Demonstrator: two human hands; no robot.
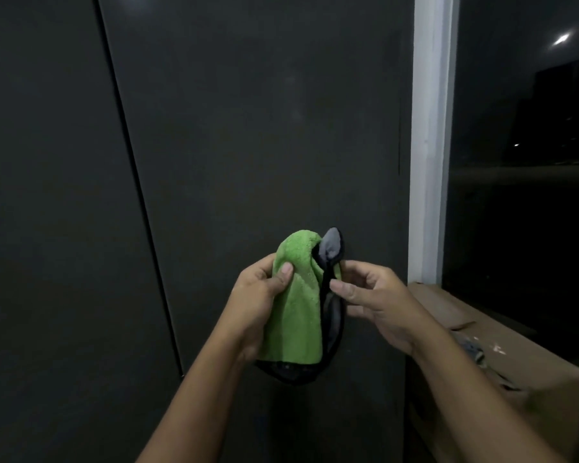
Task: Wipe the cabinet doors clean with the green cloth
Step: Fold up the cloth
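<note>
The green cloth (298,305), with a grey underside and black trim, hangs folded in front of a dark cabinet door (254,135). My left hand (259,295) grips its left side, thumb on the green face. My right hand (371,302) pinches the black edge on its right side. A second dark cabinet door (47,195) stands to the left, split from the first by a thin vertical gap. The cloth is held just off the door surface; whether it touches is unclear.
A white window frame (428,145) runs up the right side of the cabinet, with dark glass (522,162) beyond it. A brown cardboard box (502,369) sits low on the right, close to my right forearm.
</note>
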